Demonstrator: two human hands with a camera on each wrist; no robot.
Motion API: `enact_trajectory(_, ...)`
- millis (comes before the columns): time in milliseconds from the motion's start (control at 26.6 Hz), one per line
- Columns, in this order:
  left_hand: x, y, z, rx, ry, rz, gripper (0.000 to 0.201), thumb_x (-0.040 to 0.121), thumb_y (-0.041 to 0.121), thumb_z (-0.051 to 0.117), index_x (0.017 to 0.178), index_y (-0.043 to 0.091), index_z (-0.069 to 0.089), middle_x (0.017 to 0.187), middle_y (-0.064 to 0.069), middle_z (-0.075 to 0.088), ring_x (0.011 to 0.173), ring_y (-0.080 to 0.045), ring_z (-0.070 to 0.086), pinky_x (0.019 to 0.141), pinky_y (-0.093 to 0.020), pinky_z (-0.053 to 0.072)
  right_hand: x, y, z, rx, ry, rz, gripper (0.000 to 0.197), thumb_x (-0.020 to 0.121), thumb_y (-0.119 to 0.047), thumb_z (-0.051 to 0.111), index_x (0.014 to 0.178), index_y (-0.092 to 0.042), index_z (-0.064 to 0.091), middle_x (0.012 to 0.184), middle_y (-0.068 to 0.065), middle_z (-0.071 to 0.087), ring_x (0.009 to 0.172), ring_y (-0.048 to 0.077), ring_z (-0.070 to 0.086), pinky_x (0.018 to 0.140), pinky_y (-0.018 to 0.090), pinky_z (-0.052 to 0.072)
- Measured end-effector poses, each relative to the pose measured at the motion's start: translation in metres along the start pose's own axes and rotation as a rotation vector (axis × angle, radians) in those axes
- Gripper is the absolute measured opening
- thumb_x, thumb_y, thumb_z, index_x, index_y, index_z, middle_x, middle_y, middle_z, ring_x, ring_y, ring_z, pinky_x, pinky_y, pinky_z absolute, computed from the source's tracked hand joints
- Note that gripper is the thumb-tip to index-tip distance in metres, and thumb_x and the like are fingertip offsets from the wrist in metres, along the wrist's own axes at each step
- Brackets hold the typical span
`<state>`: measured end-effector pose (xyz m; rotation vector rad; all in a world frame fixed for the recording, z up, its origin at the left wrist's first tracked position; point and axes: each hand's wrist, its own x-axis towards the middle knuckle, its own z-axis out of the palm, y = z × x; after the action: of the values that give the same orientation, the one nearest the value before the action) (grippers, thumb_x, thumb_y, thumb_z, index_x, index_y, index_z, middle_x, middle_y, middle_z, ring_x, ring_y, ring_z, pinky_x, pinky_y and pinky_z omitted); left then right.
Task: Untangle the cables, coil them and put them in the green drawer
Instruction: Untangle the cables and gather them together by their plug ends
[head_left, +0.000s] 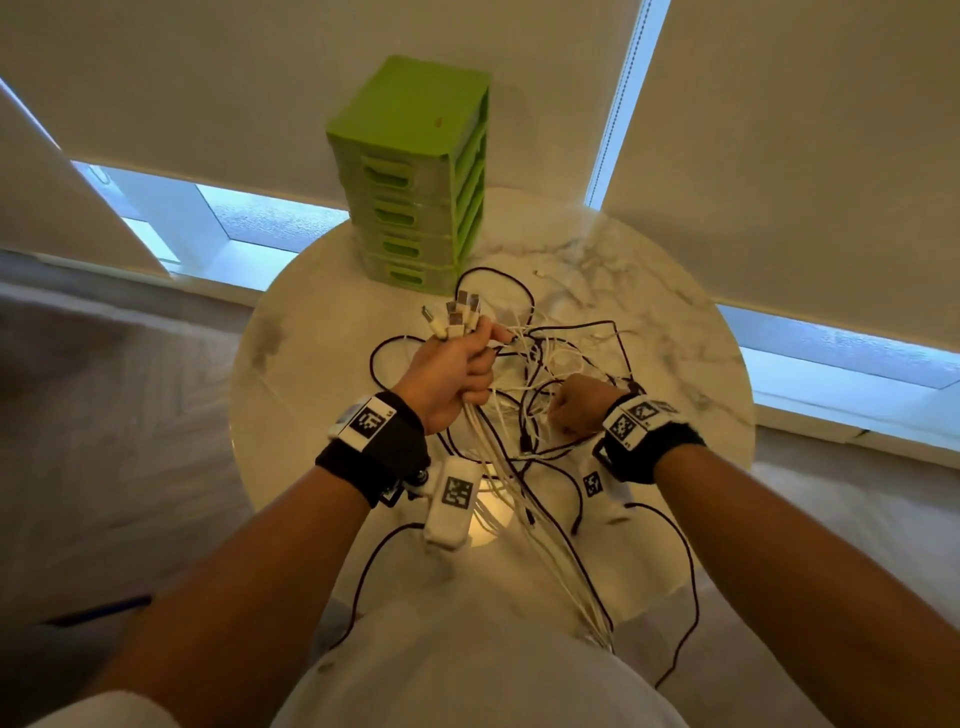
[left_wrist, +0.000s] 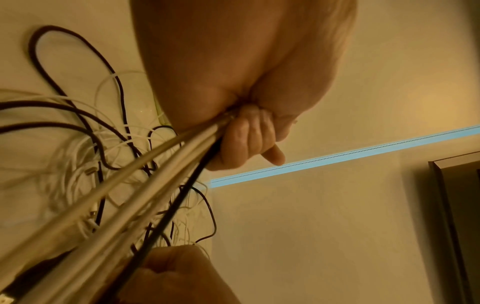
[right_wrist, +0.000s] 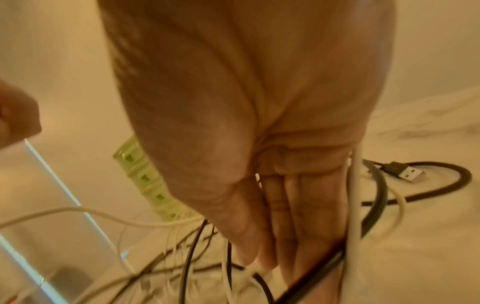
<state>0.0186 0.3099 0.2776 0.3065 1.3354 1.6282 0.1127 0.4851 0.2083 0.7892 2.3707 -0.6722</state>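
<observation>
- A person stands at a round marble table (head_left: 322, 332), both bare hands in a tangle of white and black cables (head_left: 561, 364) spread over the middle of the top.
- The left hand (head_left: 447, 371) is raised above the table, fingers curled tight round a bundle of cables; a cluster of white USB plugs (head_left: 457, 314) sticks up out of the fist, pointing toward the far edge.
- From under that fist the gripped cables run down and back toward the person's body, most of them white, at least one black, as the left wrist view shows, where the fingers (left_wrist: 246, 142) wrap the strands.
- The right hand (head_left: 576, 410) sits lower, just right of the left, down among the loose loops. In the right wrist view its fingers (right_wrist: 285, 216) lie nearly straight and close together, reaching into the tangle, with a white cable (right_wrist: 354, 195) and a black one passing along its edge; whether any strand is pinched cannot be told.
- A black USB plug (right_wrist: 405, 173) lies on the marble beside the right hand.
- A black cable (head_left: 680, 587) loops off the near edge of the table and hangs down at the person's right side.
- The green drawer unit (head_left: 415, 171) stands upright at the far edge of the table, beyond the tangle, its stacked drawers all closed; a black loop lies near its base.
- Both wrists wear black bands (head_left: 374, 447) carrying white tags with printed square codes.
- Pale roller blinds (head_left: 779, 156) cover the windows behind the table.
</observation>
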Motion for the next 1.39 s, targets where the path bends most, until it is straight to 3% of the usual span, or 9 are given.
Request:
enact_trajectory(113, -0.005, -0.002, 0.001, -0.011, 0.018, 0.014, 0.031, 0.105, 0.031, 0.034, 0.091, 0.013, 0.056, 0.051, 0.008, 0.022, 0.041, -0.004, 0.015, 0.038, -0.019, 0.014, 0.010, 0.000, 0.022, -0.128, 0.080, 0.022, 0.035, 0.084, -0.032, 0.064, 0.109, -0.007, 0.064, 0.108, 0.010, 0.065, 0.101, 0.028, 0.062, 0.077, 0.029, 0.048)
enact_trajectory(377, -0.017, 0.003, 0.012, 0.038, -0.002, 0.030, 0.034, 0.104, 0.029, 0.035, 0.089, 0.012, 0.061, 0.054, 0.006, 0.021, 0.041, -0.005, 0.016, 0.039, -0.020, 0.013, 0.006, -0.001, 0.029, -0.093, 0.145, 0.019, 0.036, 0.080, -0.029, 0.068, 0.108, -0.009, 0.061, 0.110, 0.009, 0.064, 0.103, 0.028, 0.061, 0.083, 0.033, 0.051)
enact_trajectory(527, -0.016, 0.006, 0.019, 0.114, 0.019, 0.013, 0.030, 0.103, 0.028, 0.042, 0.095, 0.009, 0.065, 0.058, 0.004, 0.033, 0.044, -0.006, 0.020, 0.040, -0.020, 0.014, -0.023, -0.017, -0.005, -0.015, 0.113, 0.011, 0.015, 0.085, -0.022, 0.061, 0.088, -0.008, 0.057, 0.087, 0.007, 0.057, 0.085, 0.025, 0.057, 0.066, 0.027, 0.043)
enact_trajectory(640, -0.009, 0.006, 0.028, 0.176, 0.071, 0.046, 0.026, 0.100, 0.021, 0.050, 0.105, 0.000, 0.065, 0.059, 0.004, 0.034, 0.046, -0.008, 0.022, 0.040, -0.020, 0.017, -0.051, -0.026, -0.040, 0.084, 0.168, -0.011, 0.018, 0.082, -0.017, 0.058, 0.067, -0.006, 0.055, 0.067, 0.007, 0.056, 0.068, 0.024, 0.055, 0.053, 0.024, 0.039)
enact_trajectory(753, 0.001, 0.003, 0.038, 0.203, 0.152, 0.070, 0.025, 0.094, 0.018, 0.060, 0.108, -0.003, 0.063, 0.060, 0.001, 0.029, 0.048, -0.010, 0.021, 0.041, -0.021, 0.019, -0.068, -0.024, -0.064, 0.186, 0.216, -0.044, 0.018, 0.080, -0.012, 0.056, 0.080, 0.002, 0.068, 0.077, 0.017, 0.071, 0.075, 0.030, 0.068, 0.067, 0.038, 0.056)
enact_trajectory(866, 0.011, 0.000, 0.041, 0.278, 0.186, 0.056, 0.008, 0.090, 0.019, 0.066, 0.095, 0.012, 0.067, 0.054, 0.006, 0.036, 0.049, -0.010, 0.025, 0.042, -0.021, 0.022, -0.080, -0.021, -0.075, 0.246, 0.221, -0.067, 0.014, 0.082, -0.012, 0.059, 0.082, -0.002, 0.069, 0.078, 0.014, 0.073, 0.076, 0.027, 0.071, 0.075, 0.043, 0.060)
enact_trajectory(1092, 0.022, -0.002, 0.044, 0.381, 0.190, -0.052, 0.012, 0.086, 0.018, 0.069, 0.076, 0.021, 0.064, 0.058, 0.005, 0.042, 0.051, -0.010, 0.032, 0.048, -0.023, 0.026, -0.102, -0.026, -0.091, 0.416, 0.217, -0.133, 0.011, 0.083, -0.010, 0.065, 0.075, -0.002, 0.066, 0.069, 0.014, 0.069, 0.061, 0.021, 0.067, 0.069, 0.035, 0.058)
enact_trajectory(1280, 0.026, -0.004, 0.040, 0.383, 0.237, -0.088, 0.006, 0.086, 0.017, 0.068, 0.092, 0.017, 0.067, 0.063, 0.004, 0.044, 0.053, -0.010, 0.035, 0.048, -0.023, 0.027, -0.117, -0.033, -0.107, 0.626, 0.224, -0.349, 0.008, 0.085, -0.006, 0.065, 0.078, -0.003, 0.065, 0.070, 0.013, 0.067, 0.061, 0.019, 0.062, 0.058, 0.023, 0.052)
enact_trajectory(1393, 0.025, -0.001, 0.041, 0.118, 0.176, -0.034, 0.009, 0.092, 0.015, 0.061, 0.098, 0.012, 0.066, 0.057, 0.006, 0.033, 0.045, -0.008, 0.024, 0.040, -0.021, 0.020, -0.112, -0.033, -0.108, 0.728, 0.282, -0.441, 0.005, 0.087, -0.008, 0.065, 0.087, -0.003, 0.064, 0.078, 0.018, 0.068, 0.071, 0.024, 0.063, 0.069, 0.032, 0.054)
